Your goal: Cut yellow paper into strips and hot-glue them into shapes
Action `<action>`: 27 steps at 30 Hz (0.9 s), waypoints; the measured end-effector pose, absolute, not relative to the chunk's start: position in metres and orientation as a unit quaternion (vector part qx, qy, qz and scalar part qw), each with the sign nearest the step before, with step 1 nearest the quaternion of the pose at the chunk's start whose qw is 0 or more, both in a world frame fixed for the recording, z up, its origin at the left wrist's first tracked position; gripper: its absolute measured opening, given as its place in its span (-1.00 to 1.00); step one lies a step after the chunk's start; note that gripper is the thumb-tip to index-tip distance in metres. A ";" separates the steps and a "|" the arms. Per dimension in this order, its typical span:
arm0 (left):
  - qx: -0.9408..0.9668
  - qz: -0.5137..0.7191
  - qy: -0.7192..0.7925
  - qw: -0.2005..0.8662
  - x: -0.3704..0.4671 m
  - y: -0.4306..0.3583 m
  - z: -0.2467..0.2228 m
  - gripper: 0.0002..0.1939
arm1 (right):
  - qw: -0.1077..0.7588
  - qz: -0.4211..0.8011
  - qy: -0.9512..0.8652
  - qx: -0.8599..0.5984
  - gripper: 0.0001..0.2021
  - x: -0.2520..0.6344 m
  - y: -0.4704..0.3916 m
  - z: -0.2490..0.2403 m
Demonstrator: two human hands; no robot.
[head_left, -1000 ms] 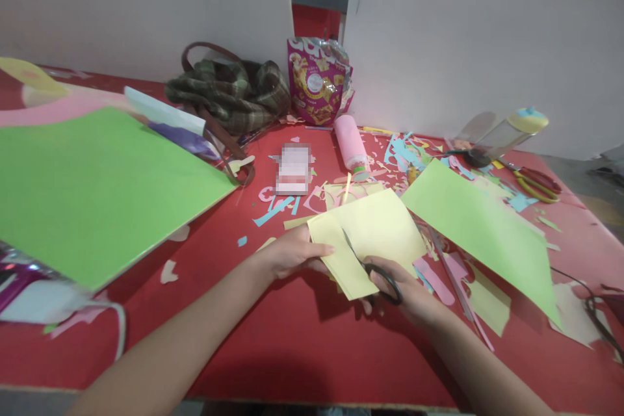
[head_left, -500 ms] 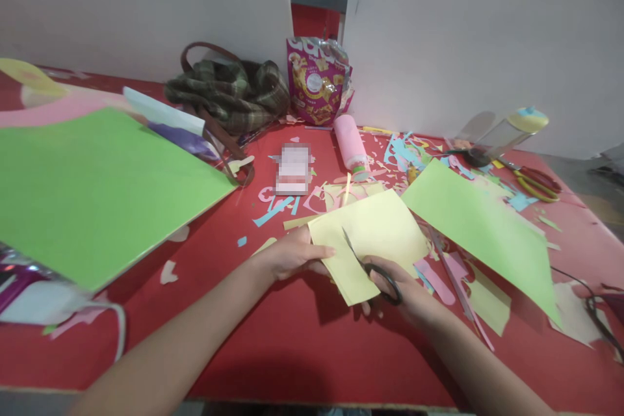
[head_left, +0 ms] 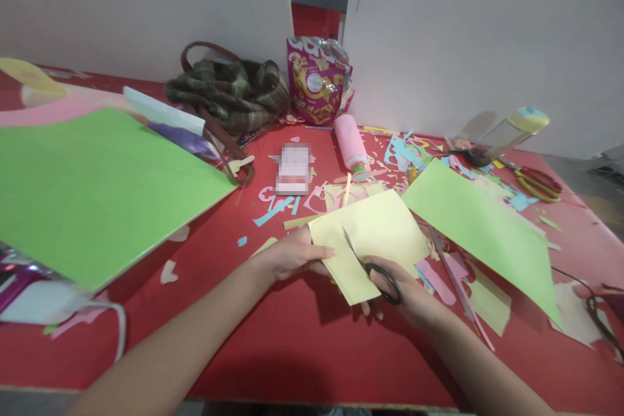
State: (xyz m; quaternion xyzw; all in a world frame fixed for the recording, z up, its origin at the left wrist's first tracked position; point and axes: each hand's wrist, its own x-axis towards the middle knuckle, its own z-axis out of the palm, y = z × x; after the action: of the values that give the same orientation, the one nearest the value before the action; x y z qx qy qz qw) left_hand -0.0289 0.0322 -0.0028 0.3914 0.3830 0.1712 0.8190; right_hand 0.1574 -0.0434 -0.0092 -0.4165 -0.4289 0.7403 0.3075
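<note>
My left hand (head_left: 297, 252) grips the left edge of a pale yellow sheet of paper (head_left: 380, 221), thumb on top and fingers underneath. In my right hand (head_left: 407, 292) is a pair of scissors (head_left: 387, 281) with black handles. One blade lies over the paper, pointing up and left, and the sheet is parted along a cut toward its near edge. The other blade is hidden beneath the paper. Just right of the yellow sheet, a light green sheet (head_left: 482, 234) rests on paper scraps.
On the red table (head_left: 273, 351) lie a large green sheet (head_left: 107, 195), a pink bottle (head_left: 350, 142), yellow-and-red-handled scissors (head_left: 539, 183) and many paper scraps (head_left: 404, 151). Behind stand a plaid bag (head_left: 234, 91) and a purple snack bag (head_left: 316, 84). A clear container (head_left: 507, 136) leans at the right.
Almost nothing differs. Both hands, the scissors and the yellow paper keep nearly the same place, with only a very slight shift of my right hand.
</note>
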 end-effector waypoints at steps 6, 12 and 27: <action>0.383 0.172 0.380 0.824 -0.029 0.032 -0.003 -0.47 | 0.303 0.740 -0.424 -0.424 -0.74 0.158 -0.044 -0.010; 0.383 0.170 0.376 0.827 -0.030 0.032 -0.003 -0.49 | 0.306 0.740 -0.418 -0.430 -0.74 0.158 -0.043 -0.012; 0.376 0.160 0.341 0.847 -0.029 0.031 -0.005 -0.51 | 0.312 0.734 -0.428 -0.425 -0.73 0.156 -0.043 -0.008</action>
State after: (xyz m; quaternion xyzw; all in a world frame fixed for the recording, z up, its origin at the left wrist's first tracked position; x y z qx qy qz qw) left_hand -0.0290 0.0305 -0.0049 0.3756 0.3406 0.1595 0.8470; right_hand 0.1563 -0.0429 -0.0077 -0.4247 -0.4276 0.7345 0.3119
